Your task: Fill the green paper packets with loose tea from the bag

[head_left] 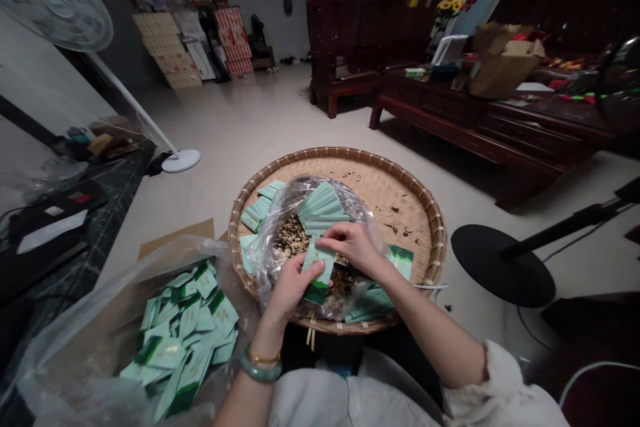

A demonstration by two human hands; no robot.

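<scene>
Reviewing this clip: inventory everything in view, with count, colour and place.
Round woven bamboo tray: one, tan, centre.
Clear plastic bag: one, transparent, on the tray, holding dried brown leaves.
Flat rectangular sachets: many, mint and dark green, on the tray and in the box below.
Tan cardboard box lined with clear plastic: one, lower left.
White pedestal fan: one, white, upper left.
Round black stand base: one, black, right of the tray.
Carved wooden table: one, dark reddish-brown, upper right.
Carved wooden chair: one, dark reddish-brown, behind the tray.
Yellow and red flowers: one bunch, behind the table.
Flattened printed cartons: several, tan and red, against the back wall.
Left hand: one, holding a sachet; jade bangle on the wrist.
Right hand: one, fingers at that sachet's top edge.
</scene>
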